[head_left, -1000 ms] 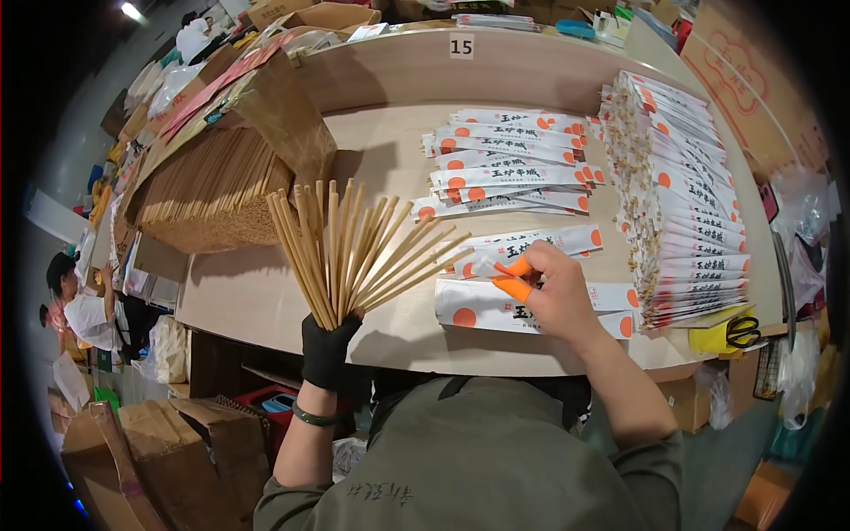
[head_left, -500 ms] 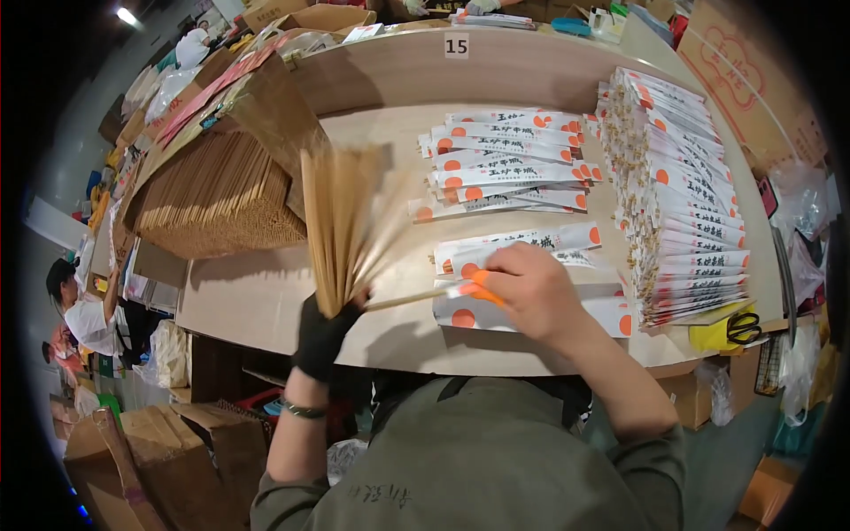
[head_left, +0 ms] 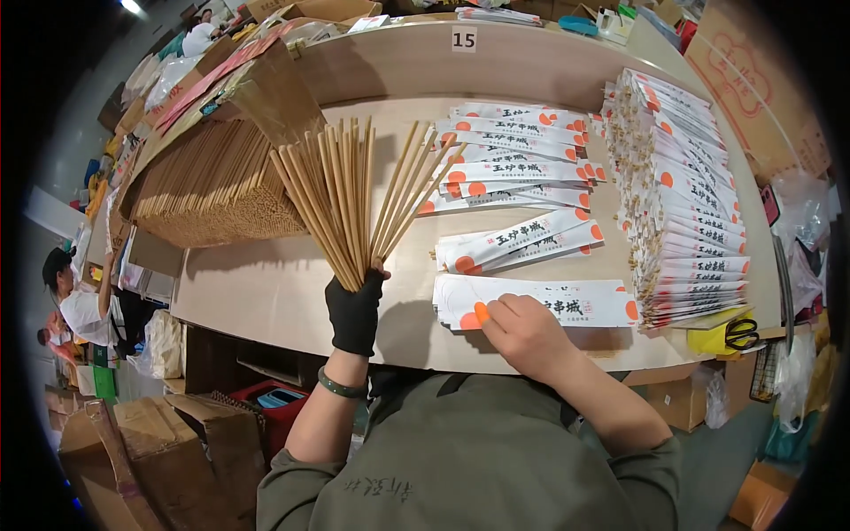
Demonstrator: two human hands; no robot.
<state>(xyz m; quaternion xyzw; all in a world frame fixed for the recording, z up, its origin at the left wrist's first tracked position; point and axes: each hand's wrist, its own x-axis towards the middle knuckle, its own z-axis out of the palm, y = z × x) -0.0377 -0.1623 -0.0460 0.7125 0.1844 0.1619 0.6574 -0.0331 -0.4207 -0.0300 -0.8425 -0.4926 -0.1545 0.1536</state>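
Note:
My left hand (head_left: 356, 310), in a black glove, grips the lower ends of a fanned bundle of wooden chopsticks (head_left: 350, 199) held upright above the pale table (head_left: 266, 283). My right hand (head_left: 524, 334), with an orange cover on one fingertip, rests on the near left end of a stack of white paper sleeves with orange dots (head_left: 567, 303) by the table's front edge. It holds nothing that I can see. More sleeve stacks (head_left: 518, 243) lie fanned just beyond.
A tall pile of filled sleeves (head_left: 682, 195) runs along the right side. A big heap of loose chopsticks (head_left: 208, 190) lies at the left. Scissors (head_left: 739, 334) sit on a yellow thing at the right edge. Cardboard boxes (head_left: 142, 451) stand below; another person (head_left: 75, 301) works at far left.
My left hand has swung the chopstick bundle and fanned it out again. My right hand has slid from the upper sleeve stack down to the nearest stack's left end.

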